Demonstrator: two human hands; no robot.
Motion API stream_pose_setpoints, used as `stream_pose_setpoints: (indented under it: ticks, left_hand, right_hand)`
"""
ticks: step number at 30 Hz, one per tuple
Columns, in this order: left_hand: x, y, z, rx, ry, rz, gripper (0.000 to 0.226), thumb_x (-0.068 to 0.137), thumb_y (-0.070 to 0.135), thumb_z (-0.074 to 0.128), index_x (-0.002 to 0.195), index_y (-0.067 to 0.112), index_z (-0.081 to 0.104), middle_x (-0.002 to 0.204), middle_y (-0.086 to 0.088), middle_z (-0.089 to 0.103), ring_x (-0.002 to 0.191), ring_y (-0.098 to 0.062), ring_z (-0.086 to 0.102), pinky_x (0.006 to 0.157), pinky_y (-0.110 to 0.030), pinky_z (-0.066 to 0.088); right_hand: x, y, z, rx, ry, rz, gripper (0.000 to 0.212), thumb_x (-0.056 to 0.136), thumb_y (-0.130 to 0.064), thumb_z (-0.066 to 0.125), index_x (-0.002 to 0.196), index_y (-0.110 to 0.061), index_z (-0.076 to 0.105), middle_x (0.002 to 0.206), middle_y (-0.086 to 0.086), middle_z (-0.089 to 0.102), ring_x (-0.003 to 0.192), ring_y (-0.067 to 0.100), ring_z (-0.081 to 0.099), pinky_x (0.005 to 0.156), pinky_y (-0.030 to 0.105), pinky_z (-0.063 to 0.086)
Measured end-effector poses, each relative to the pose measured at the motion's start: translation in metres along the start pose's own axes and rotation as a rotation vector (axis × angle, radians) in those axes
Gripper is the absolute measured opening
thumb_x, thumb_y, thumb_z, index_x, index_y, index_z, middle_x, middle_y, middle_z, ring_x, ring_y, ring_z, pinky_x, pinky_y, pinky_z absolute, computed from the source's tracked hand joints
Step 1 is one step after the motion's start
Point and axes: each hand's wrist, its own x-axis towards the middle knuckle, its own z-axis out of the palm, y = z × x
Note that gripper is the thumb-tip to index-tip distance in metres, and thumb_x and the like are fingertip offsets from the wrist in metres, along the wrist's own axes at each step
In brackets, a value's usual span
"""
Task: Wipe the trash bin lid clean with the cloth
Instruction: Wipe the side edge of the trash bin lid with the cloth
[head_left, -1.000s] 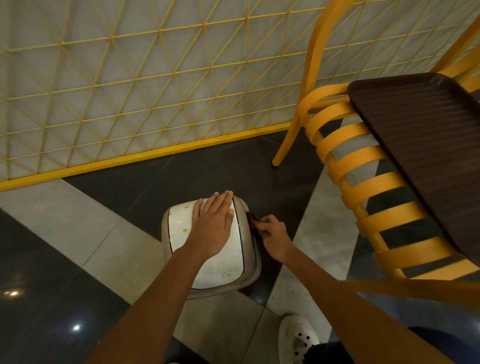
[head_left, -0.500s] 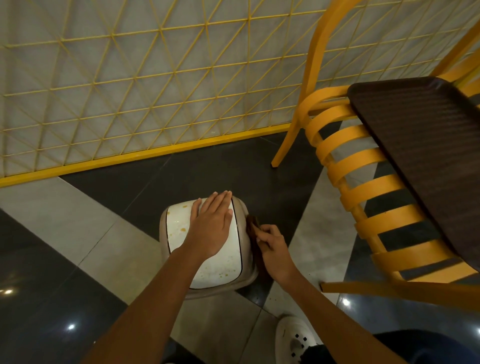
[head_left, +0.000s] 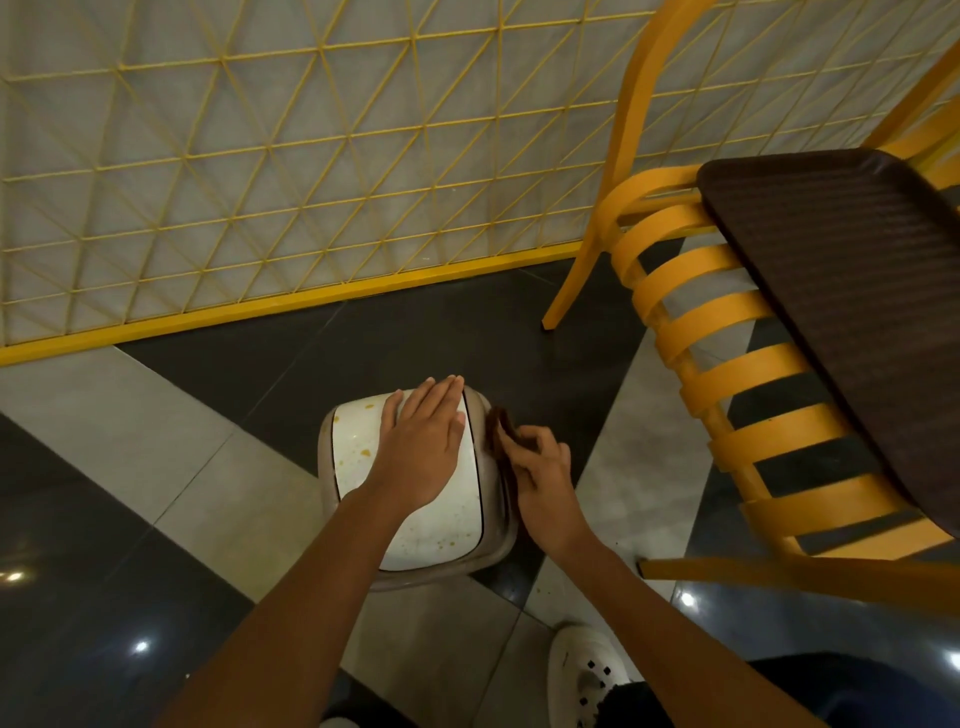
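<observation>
— While we press our left hand (head_left: 423, 447) flat on the white lid (head_left: 431, 535), fingers straight, what does our right hand (head_left: 543, 483) hold?
— We pinch the dark cloth (head_left: 500, 431) against the lid's right rim, fingers curled round it.
— And the bin (head_left: 426, 576)?
— It stands on the tiled floor (head_left: 156, 447) before us, near the yellow chair (head_left: 727, 374); brown spots (head_left: 365, 453) dot the lid.

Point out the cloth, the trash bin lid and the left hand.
cloth (head_left: 501, 428), head view, dark fold at the lid's right edge.
trash bin lid (head_left: 353, 480), head view, bare white panel.
left hand (head_left: 422, 447), head view, back of the hand.
</observation>
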Motion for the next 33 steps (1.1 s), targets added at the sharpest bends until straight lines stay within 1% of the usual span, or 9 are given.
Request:
stream_pose_setpoints:
  ticks: [3,8,12,15,18,22,24,27,33]
  left_hand:
    - [-0.001,0.0,0.0,0.0,-0.008,0.001,0.048,0.1,0.031,0.013,0.147,0.024,0.004,0.156,0.008,0.007,0.144,-0.01,0.001,0.116,-0.033,-0.004]
    - [0.0,0.0,-0.001,0.002,-0.019,-0.003,0.048,0.1,0.031,0.013,0.147,0.024,0.003,0.156,0.007,0.006,0.144,-0.01,0.001,0.116,-0.033,-0.004]
    - [0.0,0.0,0.0,-0.003,-0.009,-0.002,0.048,0.1,0.031,0.014,0.147,0.024,0.005,0.156,0.007,0.008,0.144,-0.011,0.003,0.116,-0.033,-0.003]
    - [-0.001,0.0,-0.001,-0.002,-0.013,-0.004,0.048,0.1,0.031,0.014,0.147,0.024,0.005,0.156,0.008,0.008,0.144,-0.01,0.002,0.115,-0.032,-0.004]
    - [-0.001,0.0,-0.001,-0.015,-0.006,-0.002,0.048,0.1,0.031,0.014,0.147,0.025,0.006,0.156,0.008,0.008,0.144,-0.009,0.002,0.115,-0.032,-0.005]
    - [-0.002,0.001,-0.001,-0.029,-0.002,-0.003,0.048,0.1,0.031,0.014,0.147,0.025,0.007,0.156,0.009,0.009,0.144,-0.009,0.003,0.115,-0.032,-0.005]
    - [-0.002,0.001,-0.001,-0.022,-0.007,-0.001,0.048,0.1,0.031,0.014,0.147,0.025,0.006,0.156,0.009,0.009,0.144,-0.009,0.002,0.115,-0.032,-0.005]
    - [-0.001,0.0,0.0,-0.012,0.0,0.003,0.048,0.1,0.031,0.014,0.147,0.025,0.006,0.156,0.008,0.009,0.144,-0.009,0.003,0.115,-0.032,-0.004]
    - [-0.002,0.0,0.001,-0.019,0.021,0.011,0.047,0.101,0.03,0.014,0.147,0.025,0.008,0.156,0.009,0.01,0.144,-0.008,0.003,0.115,-0.033,-0.004]
  right_hand:
    - [-0.009,-0.004,0.0,0.015,-0.01,-0.02,0.032,0.095,-0.025,0.045,0.125,-0.017,0.05,0.123,0.0,0.035,0.094,-0.021,0.037,0.071,-0.01,0.03]
    - [-0.024,-0.001,0.0,-0.069,-0.006,-0.088,0.035,0.091,-0.011,0.053,0.125,-0.021,0.054,0.127,0.007,0.04,0.109,0.011,0.042,0.09,0.017,0.04]
    - [-0.018,-0.011,0.003,-0.16,0.04,-0.171,0.013,0.088,-0.042,0.053,0.1,-0.041,0.047,0.107,-0.019,0.036,0.098,0.002,0.049,0.087,0.016,0.045]
    - [-0.026,-0.012,0.004,-0.196,0.052,-0.163,0.02,0.088,-0.04,0.054,0.106,-0.038,0.045,0.103,-0.025,0.034,0.096,-0.001,0.048,0.064,0.004,0.047]
    - [-0.025,-0.009,0.005,-0.306,0.036,-0.196,0.023,0.09,-0.034,0.052,0.112,-0.032,0.048,0.107,-0.02,0.035,0.096,-0.002,0.047,0.063,-0.004,0.042]
    - [0.0,-0.012,0.006,-0.206,0.015,-0.115,0.035,0.096,-0.016,0.042,0.13,-0.019,0.049,0.13,0.0,0.039,0.114,0.009,0.037,0.095,0.01,0.032]
    - [0.005,-0.01,0.006,-0.217,-0.005,-0.101,0.038,0.097,-0.012,0.038,0.133,-0.018,0.047,0.131,0.003,0.041,0.116,0.012,0.032,0.091,0.007,0.026]
    - [0.003,-0.004,0.006,-0.114,0.004,-0.1,0.036,0.097,-0.012,0.039,0.131,-0.018,0.049,0.123,0.004,0.046,0.111,0.01,0.038,0.097,0.012,0.033]
    - [0.025,-0.022,0.004,0.292,0.092,0.021,0.023,0.091,-0.011,0.053,0.111,-0.023,0.055,0.103,-0.018,0.056,0.099,-0.002,0.053,0.092,0.017,0.043]
